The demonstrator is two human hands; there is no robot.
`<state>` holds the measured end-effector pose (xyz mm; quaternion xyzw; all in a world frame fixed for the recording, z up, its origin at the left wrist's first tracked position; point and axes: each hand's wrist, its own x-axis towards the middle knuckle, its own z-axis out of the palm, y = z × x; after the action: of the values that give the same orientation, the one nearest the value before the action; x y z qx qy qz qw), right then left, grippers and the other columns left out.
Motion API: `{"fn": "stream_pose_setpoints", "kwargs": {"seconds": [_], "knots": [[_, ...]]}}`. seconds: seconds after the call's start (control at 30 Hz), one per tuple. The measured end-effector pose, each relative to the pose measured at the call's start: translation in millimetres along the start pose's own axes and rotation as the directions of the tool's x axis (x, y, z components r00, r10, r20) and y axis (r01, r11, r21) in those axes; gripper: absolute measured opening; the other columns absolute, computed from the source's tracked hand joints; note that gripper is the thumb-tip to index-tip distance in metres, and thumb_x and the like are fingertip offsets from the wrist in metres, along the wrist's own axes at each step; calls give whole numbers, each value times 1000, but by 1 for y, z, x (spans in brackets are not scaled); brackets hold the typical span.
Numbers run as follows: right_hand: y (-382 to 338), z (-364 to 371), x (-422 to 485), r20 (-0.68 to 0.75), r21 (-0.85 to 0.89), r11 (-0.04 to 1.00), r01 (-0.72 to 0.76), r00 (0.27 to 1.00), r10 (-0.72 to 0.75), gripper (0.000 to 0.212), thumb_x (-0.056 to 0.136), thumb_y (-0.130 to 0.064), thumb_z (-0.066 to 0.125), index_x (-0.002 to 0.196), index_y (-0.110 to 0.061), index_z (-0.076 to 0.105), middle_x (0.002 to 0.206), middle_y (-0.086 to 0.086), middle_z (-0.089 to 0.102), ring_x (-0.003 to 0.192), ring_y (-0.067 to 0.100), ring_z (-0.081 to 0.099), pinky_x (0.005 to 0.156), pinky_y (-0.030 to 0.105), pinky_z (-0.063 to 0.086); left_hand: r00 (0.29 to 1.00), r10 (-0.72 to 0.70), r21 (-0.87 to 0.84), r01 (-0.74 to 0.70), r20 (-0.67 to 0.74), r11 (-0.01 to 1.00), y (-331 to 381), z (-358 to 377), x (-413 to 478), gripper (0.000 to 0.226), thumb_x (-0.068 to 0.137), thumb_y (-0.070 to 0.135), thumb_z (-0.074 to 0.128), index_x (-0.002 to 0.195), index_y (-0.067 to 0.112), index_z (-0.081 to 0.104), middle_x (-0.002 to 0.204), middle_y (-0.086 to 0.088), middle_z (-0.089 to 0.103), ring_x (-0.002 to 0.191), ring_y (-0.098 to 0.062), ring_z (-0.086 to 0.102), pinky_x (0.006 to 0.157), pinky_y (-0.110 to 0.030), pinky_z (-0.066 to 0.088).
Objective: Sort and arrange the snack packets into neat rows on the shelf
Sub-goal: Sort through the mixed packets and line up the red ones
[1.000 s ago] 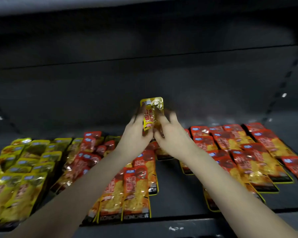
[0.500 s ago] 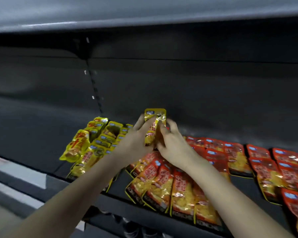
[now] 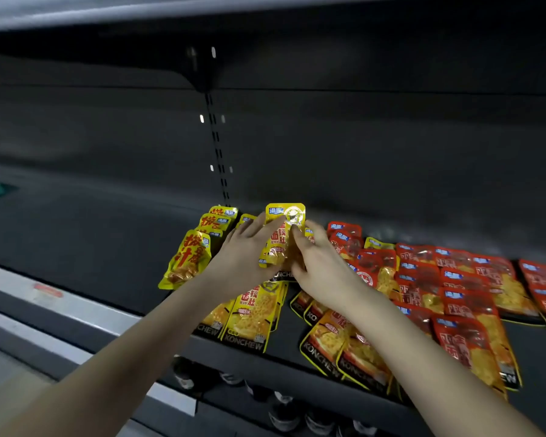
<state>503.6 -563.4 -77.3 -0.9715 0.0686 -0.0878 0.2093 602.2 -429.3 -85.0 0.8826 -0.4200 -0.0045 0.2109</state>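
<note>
Both hands, left hand (image 3: pixel 243 250) and right hand (image 3: pixel 322 266), pinch one glossy yellow snack packet (image 3: pixel 282 234) upright; next, lay it among the yellow rows (image 3: pixel 249 313).

"KONCHEW" on yellow packet (image 3: pixel 248 323), "KONCHEW" on orange packet (image 3: pixel 323 343)

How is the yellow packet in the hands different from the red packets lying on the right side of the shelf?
The held yellow packet is yellow all over; the red packets have red tops. The yellow packet stands upright, pinched between the left hand and the right hand, while the red packets lie flat in overlapping rows on the shelf. Both kinds carry a small blue label at the top and look like the same kind of pouch.
</note>
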Motion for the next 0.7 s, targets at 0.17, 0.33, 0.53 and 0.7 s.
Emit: {"fn": "stream_pose_setpoints", "kwargs": {"seconds": [0.17, 0.33, 0.53, 0.7], "knots": [[-11, 2, -2, -1, -30, 999, -43, 999, 43, 58, 96, -21, 43, 147, -10, 19, 152, 7, 8, 126, 31, 44, 102, 37, 39, 999, 38, -31, -39, -4, 999, -9, 2, -3, 81, 86, 33, 64, 148, 40, 12, 160, 1, 4, 147, -22, 4, 118, -46, 11], [-24, 6, 0, -24, -50, 997, -61, 998, 60, 58, 95, -23, 44, 146, -9, 21, 152, 8, 11, 121, 33, 48, 102, 38, 39, 997, 71, -67, -73, -30, 995, -18, -4, -6, 81, 85, 31, 65, 148, 37, 16, 159, 0, 8, 147, -21, 6, 117, -47, 13], [-43, 21, 3, -24, -72, 995, -73, 997, 71, 59, 96, -25, 44, 147, -12, 19, 153, 7, 7, 127, 31, 43, 106, 34, 35, 996, 84, -85, -87, -41, 993, -44, -9, -14, 81, 84, 30, 67, 148, 38, 16, 158, 0, 16, 147, -19, 8, 117, -45, 14], [-58, 37, 4, 0, -53, 995, -89, 996, 89, 61, 96, -27, 45, 148, -12, 18, 153, 7, 4, 124, 34, 46, 107, 38, 35, 995, 88, -96, -92, -43, 991, -62, -15, -23, 80, 84, 27, 65, 147, 36, 17, 157, 2, 20, 146, -18, 9, 117, -45, 16]]}}
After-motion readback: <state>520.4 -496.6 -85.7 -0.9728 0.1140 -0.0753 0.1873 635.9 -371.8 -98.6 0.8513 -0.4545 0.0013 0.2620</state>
